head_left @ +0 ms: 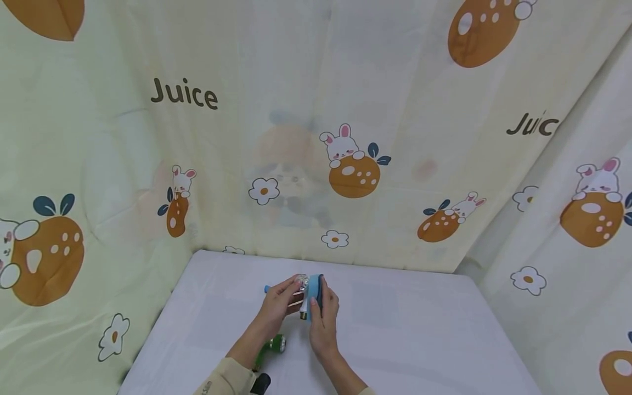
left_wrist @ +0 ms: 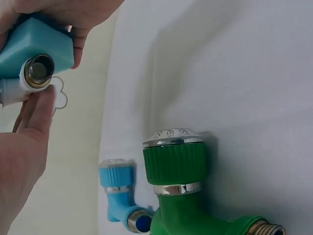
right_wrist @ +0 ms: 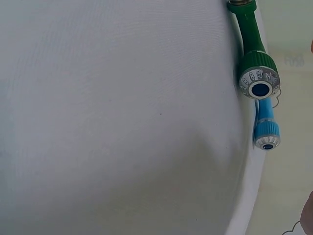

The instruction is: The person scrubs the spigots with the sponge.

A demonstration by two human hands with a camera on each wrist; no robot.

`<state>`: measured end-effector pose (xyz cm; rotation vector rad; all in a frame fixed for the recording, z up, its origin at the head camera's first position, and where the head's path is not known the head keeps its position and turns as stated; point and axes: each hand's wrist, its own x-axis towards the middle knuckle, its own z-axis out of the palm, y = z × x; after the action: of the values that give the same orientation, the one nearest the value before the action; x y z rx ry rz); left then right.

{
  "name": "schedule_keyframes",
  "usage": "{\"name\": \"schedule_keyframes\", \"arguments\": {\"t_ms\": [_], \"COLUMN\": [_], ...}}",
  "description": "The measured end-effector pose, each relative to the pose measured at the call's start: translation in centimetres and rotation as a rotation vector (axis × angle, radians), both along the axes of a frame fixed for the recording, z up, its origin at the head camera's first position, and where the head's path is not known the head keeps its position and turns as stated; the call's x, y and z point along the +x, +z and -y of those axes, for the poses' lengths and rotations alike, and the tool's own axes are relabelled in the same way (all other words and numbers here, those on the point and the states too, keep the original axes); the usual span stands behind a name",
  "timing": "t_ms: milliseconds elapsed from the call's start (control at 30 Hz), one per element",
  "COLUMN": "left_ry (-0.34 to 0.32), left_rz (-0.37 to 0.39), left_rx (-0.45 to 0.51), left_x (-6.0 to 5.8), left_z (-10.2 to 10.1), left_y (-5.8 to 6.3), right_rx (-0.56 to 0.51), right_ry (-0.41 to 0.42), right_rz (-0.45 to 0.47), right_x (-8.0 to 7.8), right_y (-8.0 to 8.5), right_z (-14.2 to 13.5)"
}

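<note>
We count one green fitting (left_wrist: pixel 175 164), one blue fitting (left_wrist: pixel 116 176), one white fitting (left_wrist: pixel 13 91), one light-blue block (left_wrist: pixel 49 40), two hands (head_left: pixel 277 307) (head_left: pixel 324 323), one table (head_left: pixel 419 329).

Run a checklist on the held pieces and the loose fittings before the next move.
1. Left grip holding the white fitting: ok.
2. Right grip holding the light-blue block: ok.
3. Block's pressure on the white fitting: cannot tell.
4. Green fitting resting on the table, unheld: ok.
5. Blue fitting resting on the table, unheld: ok.
</note>
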<state>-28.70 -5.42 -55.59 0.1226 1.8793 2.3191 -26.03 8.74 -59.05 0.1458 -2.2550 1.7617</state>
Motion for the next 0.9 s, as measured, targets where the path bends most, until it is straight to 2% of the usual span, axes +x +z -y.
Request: {"name": "schedule_keyframes", "arguments": {"t_ms": [200, 333, 433, 567, 733, 900], "left_ry": [-0.023, -0.002, 0.020, 0.001, -0.022, -0.018], "left_rz": [0.013, 0.004, 0.010, 0.004, -0.004, -0.016], "left_rx": [0.009, 0.040, 0.088, 0.104, 0.087, 0.026], "left_x": [-0.1, 0.0, 0.0, 0.0, 0.2, 0.3], "left_z": [0.3, 0.2, 0.0, 0.0, 0.2, 0.3], "left_y": [0.2, 0.1, 0.1, 0.4, 0.6, 0.7], "right_rx": [0.071, 0.107, 0.106, 0.075, 0.030, 0.071], "right_ry": [-0.018, -0.037, -0.038, -0.030, -0.014, -0.025], "right_rz": [-0.009, -0.021, -0.034, -0.048, -0.068, -0.088], "right_x": [0.0, -0.2, -0.2, 0.0, 0.1, -0.3], "right_y": [0.3, 0.8, 1.2, 1.4, 1.7, 2.0], "right_z": [0.1, 0.2, 0.4, 0.5, 0.5, 0.2]}}
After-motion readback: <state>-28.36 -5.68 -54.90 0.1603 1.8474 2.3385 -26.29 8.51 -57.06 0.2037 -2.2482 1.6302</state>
